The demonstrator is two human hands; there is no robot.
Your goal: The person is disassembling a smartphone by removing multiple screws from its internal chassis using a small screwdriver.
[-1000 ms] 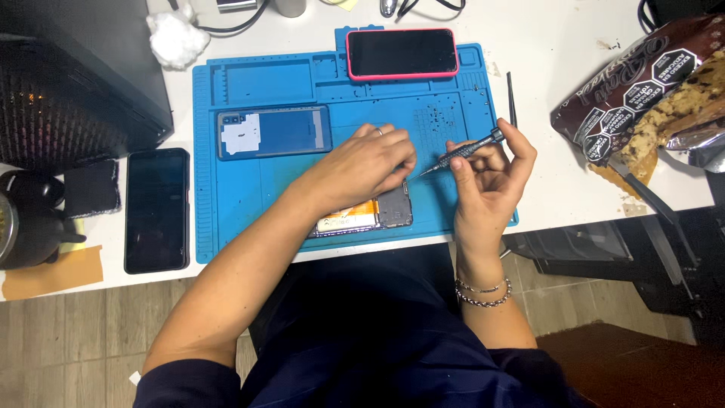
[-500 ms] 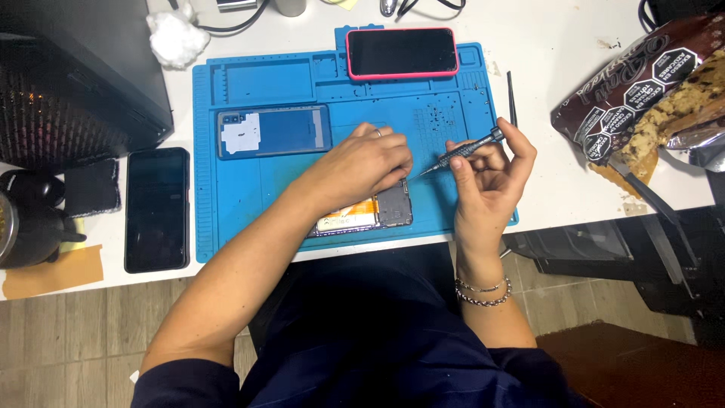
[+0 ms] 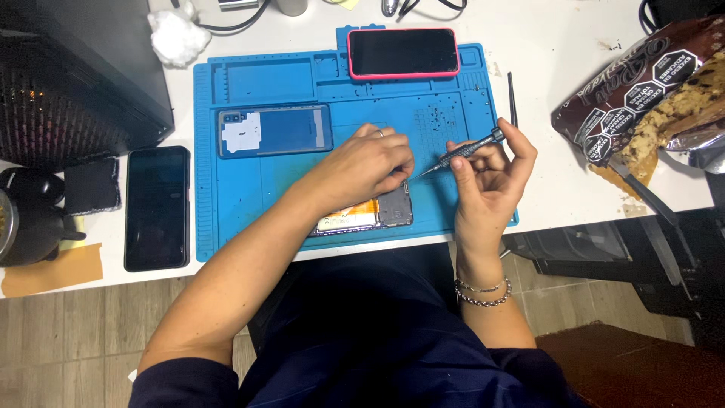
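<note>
An opened phone with its insides showing lies near the front edge of a blue work mat. My left hand rests on the phone's upper part, fingers curled, covering most of it. My right hand grips a slim grey screwdriver; its tip points left toward my left fingertips. A blue phone back cover lies on the mat's left half. A phone in a pink case sits screen-up at the mat's far edge.
A black phone lies left of the mat, beside a dark pad and a black box. Thin black tweezers lie right of the mat. An open snack bag sits at the right. White wad at the back.
Both hands stay in nearly the same place; the screwdriver keeps its angle. No clear movement of the phone or other items.
</note>
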